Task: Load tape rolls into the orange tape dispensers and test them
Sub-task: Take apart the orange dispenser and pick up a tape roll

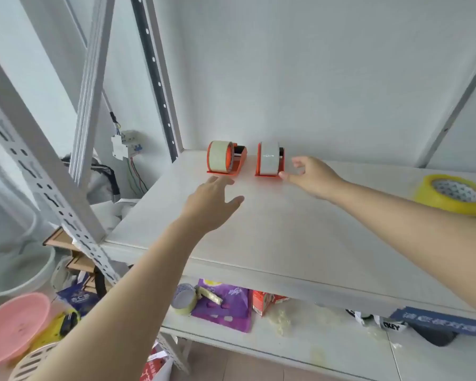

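Two orange tape dispensers stand side by side at the back of the white shelf [286, 229], each with a pale tape roll in it. The left dispenser [223, 159] sits just beyond my left hand [213, 200], which hovers open, fingers spread, a little short of it. The right dispenser [270, 160] is beside my right hand [309, 174], also open, its thumb tip close to or touching the dispenser's front right corner. Neither hand holds anything. A yellow tape roll [452, 195] lies on the shelf at the far right.
Slotted white shelf posts [44, 171] rise at left. The lower shelf holds a loose tape roll [186, 299], a purple packet [228, 306] and a red carton [267, 302]. A pink basin [11, 325] and clutter sit on the floor at left.
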